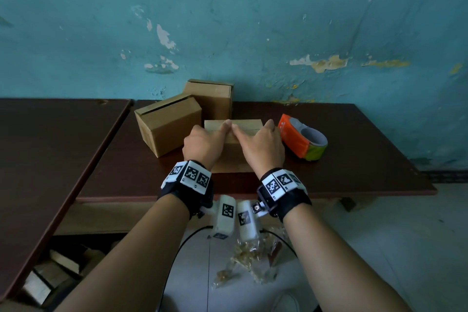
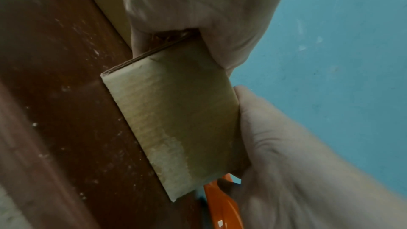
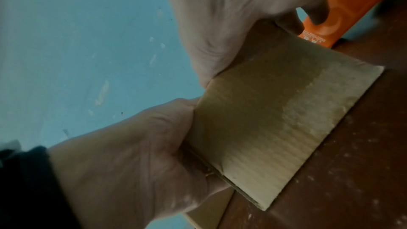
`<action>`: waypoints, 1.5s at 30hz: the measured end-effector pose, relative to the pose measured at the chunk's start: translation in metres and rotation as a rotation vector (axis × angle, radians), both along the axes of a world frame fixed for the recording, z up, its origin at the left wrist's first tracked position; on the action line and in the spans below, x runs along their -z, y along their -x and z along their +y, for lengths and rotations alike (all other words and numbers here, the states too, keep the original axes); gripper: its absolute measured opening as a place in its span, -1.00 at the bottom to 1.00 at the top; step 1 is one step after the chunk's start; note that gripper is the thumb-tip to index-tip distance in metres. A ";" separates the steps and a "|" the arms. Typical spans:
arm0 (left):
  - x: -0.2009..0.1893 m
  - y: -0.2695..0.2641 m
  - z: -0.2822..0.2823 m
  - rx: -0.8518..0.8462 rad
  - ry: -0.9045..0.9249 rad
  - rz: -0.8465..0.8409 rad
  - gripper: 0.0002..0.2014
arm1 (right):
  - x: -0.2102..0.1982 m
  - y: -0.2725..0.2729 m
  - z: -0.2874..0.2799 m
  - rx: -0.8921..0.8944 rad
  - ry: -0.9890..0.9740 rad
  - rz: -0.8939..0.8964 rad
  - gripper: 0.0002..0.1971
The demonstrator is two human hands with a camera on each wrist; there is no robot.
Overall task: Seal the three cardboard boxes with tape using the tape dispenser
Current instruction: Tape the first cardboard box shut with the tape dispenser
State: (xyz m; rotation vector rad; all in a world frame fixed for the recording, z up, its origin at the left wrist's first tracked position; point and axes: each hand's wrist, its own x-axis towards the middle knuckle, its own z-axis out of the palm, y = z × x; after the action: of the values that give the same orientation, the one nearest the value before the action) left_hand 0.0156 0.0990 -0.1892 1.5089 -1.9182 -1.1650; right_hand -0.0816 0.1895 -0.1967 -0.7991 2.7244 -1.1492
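Note:
Three plain cardboard boxes stand on the brown table [image 1: 342, 159]. One box [image 1: 167, 126] sits to the left and a taller box [image 1: 210, 100] stands behind it by the wall. The near box [image 1: 234, 152] is held between both hands. My left hand [image 1: 203, 143] grips its left end, thumb lying on the top flaps. My right hand [image 1: 262, 145] grips its right end the same way. The thumbs nearly meet over the top seam. The wrist views show the box face [image 2: 176, 128] [image 3: 275, 119] between the two hands. The orange tape dispenser [image 1: 301, 138] lies just right of my right hand.
A second dark table [image 1: 50, 149] adjoins on the left. The teal wall [image 1: 253, 33] rises right behind the boxes. Clear wrappers [image 1: 248, 258] lie on the floor below the table edge, and stacked blocks [image 1: 53, 273] sit under the left table.

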 end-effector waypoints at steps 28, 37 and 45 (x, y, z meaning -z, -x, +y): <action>0.009 -0.010 -0.014 0.008 -0.206 0.196 -0.29 | -0.003 0.014 0.012 -0.073 0.337 -0.532 -0.46; 0.011 -0.014 -0.012 0.074 -0.326 0.268 -0.19 | -0.005 0.015 0.024 -0.126 0.168 -0.634 -0.14; 0.011 -0.023 -0.006 0.207 0.530 0.205 -0.47 | -0.006 0.027 0.024 -0.129 0.292 -0.123 -0.28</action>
State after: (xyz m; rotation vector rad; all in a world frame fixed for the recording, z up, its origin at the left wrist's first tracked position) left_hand 0.0389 0.0928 -0.2003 0.8965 -2.0572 -0.7622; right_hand -0.1083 0.2135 -0.1911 -0.8871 2.4002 -1.5327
